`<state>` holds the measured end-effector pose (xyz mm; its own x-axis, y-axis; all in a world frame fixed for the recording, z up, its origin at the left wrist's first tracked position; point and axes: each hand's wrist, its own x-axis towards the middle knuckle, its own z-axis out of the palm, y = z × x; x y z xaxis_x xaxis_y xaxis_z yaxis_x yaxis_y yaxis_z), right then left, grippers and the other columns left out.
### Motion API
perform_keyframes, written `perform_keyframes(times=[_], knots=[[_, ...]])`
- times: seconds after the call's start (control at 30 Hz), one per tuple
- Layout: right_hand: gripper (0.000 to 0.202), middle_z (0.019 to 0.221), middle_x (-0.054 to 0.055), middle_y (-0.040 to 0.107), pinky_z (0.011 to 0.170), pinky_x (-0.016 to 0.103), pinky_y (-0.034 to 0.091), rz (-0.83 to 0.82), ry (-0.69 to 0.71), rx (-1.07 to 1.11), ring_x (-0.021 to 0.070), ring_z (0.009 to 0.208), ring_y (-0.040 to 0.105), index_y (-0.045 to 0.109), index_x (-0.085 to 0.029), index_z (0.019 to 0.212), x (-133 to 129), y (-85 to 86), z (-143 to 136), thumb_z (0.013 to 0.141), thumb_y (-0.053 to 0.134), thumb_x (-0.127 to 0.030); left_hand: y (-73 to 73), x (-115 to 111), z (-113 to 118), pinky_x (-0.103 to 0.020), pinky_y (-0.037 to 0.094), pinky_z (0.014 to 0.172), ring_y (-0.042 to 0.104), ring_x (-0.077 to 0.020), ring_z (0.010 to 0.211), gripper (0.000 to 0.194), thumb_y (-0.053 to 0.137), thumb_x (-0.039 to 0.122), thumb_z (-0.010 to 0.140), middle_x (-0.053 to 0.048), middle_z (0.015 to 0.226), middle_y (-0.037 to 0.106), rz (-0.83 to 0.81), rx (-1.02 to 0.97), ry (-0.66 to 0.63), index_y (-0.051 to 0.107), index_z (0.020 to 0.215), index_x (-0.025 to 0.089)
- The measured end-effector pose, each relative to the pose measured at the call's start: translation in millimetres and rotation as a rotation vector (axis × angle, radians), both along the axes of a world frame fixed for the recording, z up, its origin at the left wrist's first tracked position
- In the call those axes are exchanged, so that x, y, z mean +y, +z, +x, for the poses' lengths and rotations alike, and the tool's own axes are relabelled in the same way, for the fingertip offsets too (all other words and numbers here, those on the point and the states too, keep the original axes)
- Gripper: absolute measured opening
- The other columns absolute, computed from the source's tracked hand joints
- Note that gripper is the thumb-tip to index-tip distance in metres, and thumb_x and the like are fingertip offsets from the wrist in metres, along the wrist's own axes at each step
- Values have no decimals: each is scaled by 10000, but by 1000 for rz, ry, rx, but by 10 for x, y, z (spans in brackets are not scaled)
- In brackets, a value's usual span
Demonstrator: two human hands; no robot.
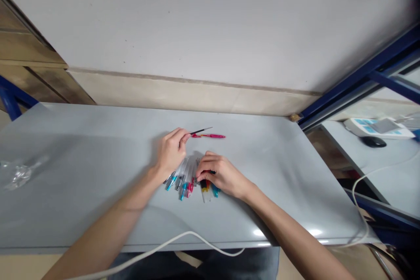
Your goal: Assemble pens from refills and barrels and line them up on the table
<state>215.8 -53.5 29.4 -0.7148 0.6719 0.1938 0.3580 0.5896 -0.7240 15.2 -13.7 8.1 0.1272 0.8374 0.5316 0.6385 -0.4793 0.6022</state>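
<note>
My left hand (173, 148) pinches a thin dark pen refill (201, 131), whose pale tip points right. Just beyond that hand a red pen (213, 135) lies on the table, its left end partly behind my fingers. Clear pen barrels (187, 167) with blue, red and dark parts lie in a loose bunch between my hands. Over the right part of the bunch is my right hand (223, 174), its fingers closed together at the pieces; what they grip is hidden. Yellow-and-black pen parts (204, 187) and a blue one (215, 190) show under it.
The grey table (98, 148) stands against a white wall. A clear plastic bag (18, 175) lies at the left. A white cable (183, 235) crosses the front edge. On another table at right are a black mouse (373, 141) and a white device (377, 127).
</note>
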Motion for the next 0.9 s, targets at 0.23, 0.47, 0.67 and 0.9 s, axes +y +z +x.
perform_keyframes(times=[0.23,0.47,0.67,0.9], knots=[[160,809,29,688,749,288,445,12,5,-30,187,833,553,726,-203,821,-18,-17,-10,953,643,-163,-5,10,-4,-278,408,682,578,-155,722,218,484,202,998,-18,804,663,-8,5,2,652,858,193],[161,801,22,663,724,281,437,54,-14,-83,184,838,531,710,-208,817,-20,-39,-18,959,641,-176,10,14,3,-277,406,675,577,-156,714,219,482,200,995,-18,802,666,-22,7,-1,645,848,196],[173,901,37,650,716,274,446,80,-40,-118,183,881,556,715,-210,824,-43,-56,-20,964,624,-162,-3,16,-4,-278,406,677,587,-157,724,221,481,207,997,-17,813,678,-25,20,6,651,857,197],[117,935,58,647,773,294,469,118,-118,-92,198,906,580,720,-209,915,-33,31,33,976,630,-254,-4,14,1,-279,408,676,582,-156,713,223,486,211,996,-19,806,679,-32,22,8,654,850,197]])
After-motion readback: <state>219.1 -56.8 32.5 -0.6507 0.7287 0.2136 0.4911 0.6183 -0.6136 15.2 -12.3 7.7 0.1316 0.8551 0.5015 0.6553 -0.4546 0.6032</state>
